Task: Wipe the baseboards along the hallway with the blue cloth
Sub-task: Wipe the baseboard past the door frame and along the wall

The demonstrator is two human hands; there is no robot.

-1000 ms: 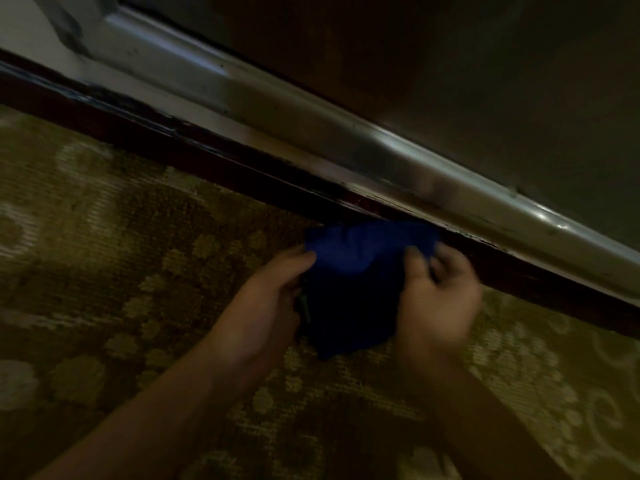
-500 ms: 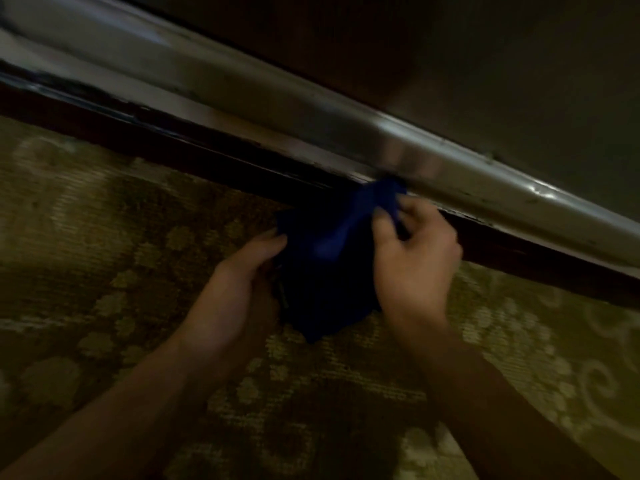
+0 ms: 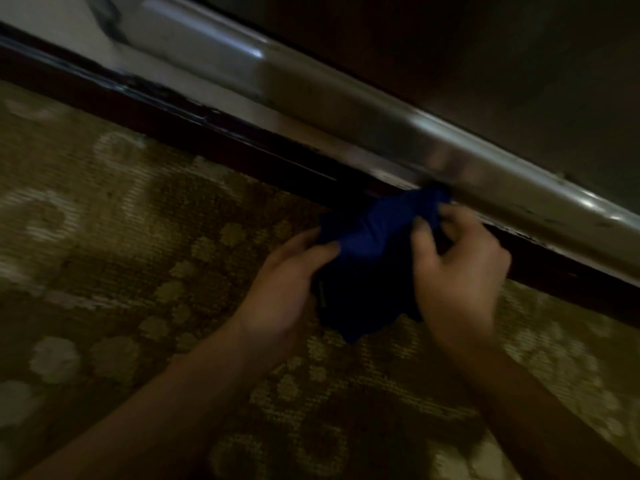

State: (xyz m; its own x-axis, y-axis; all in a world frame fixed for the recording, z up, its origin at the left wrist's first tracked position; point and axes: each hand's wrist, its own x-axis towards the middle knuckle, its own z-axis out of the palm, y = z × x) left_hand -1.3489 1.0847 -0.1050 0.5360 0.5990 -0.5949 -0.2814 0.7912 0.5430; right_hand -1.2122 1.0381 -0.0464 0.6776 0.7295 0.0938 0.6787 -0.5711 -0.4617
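both hands hold the blue cloth bunched between them, low over the patterned carpet and right at the foot of the wall. the left hand has its grip on the cloth's left side, thumb lying across the top of the fabric and fingers tucked beneath it. the right hand is clenched on the cloth's right side, its thumb pressed onto the fabric and its fingers curled behind. the upper corner of the cloth reaches up past the dark baseboard and touches the lower edge of the shiny metal strip that runs along the wall just above it. the lower end of the cloth hangs down in a point between the two wrists; whether it touches the carpet cannot be told. baseboard and metal strip cross the view on a slant from upper left to lower right. the picture is dim and somewhat blurred, most of all around the right hand.
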